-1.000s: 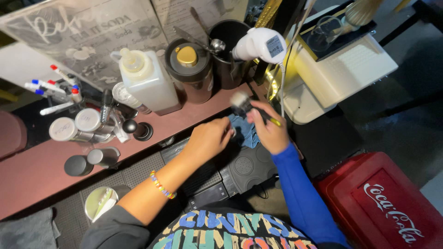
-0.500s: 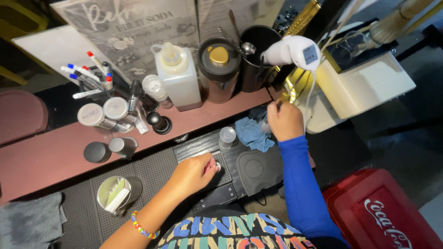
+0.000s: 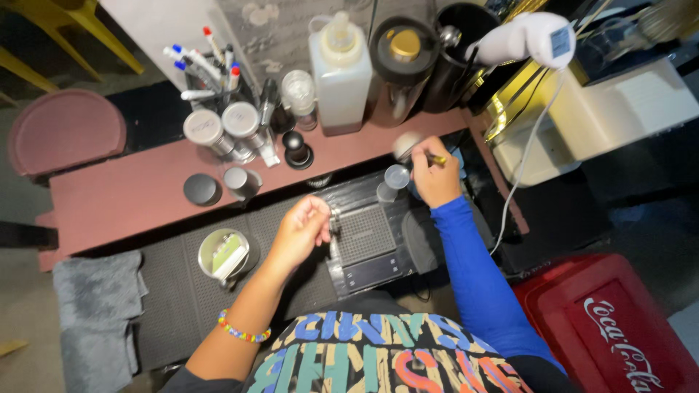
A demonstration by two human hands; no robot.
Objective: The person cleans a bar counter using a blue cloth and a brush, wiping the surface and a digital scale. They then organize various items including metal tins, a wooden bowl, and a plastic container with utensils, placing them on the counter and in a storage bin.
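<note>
Head view: the left hand point(image 3: 300, 231) pinches a small metal piece at the black scale's point(image 3: 368, 236) edge, steadying it, while the right hand point(image 3: 435, 175) is clenched around a blurred brush point(image 3: 409, 145) above a small clear cup point(image 3: 394, 178) on the desk point(image 3: 116, 196).

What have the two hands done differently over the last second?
The left hand pulled back from the blue cloth toward the body and now rests at the black tray. The right hand left the cloth, reached toward the counter's right end, then came back beside the small clear cup, gripping a thin tool. Bottles and markers on the counter stayed put.
</note>
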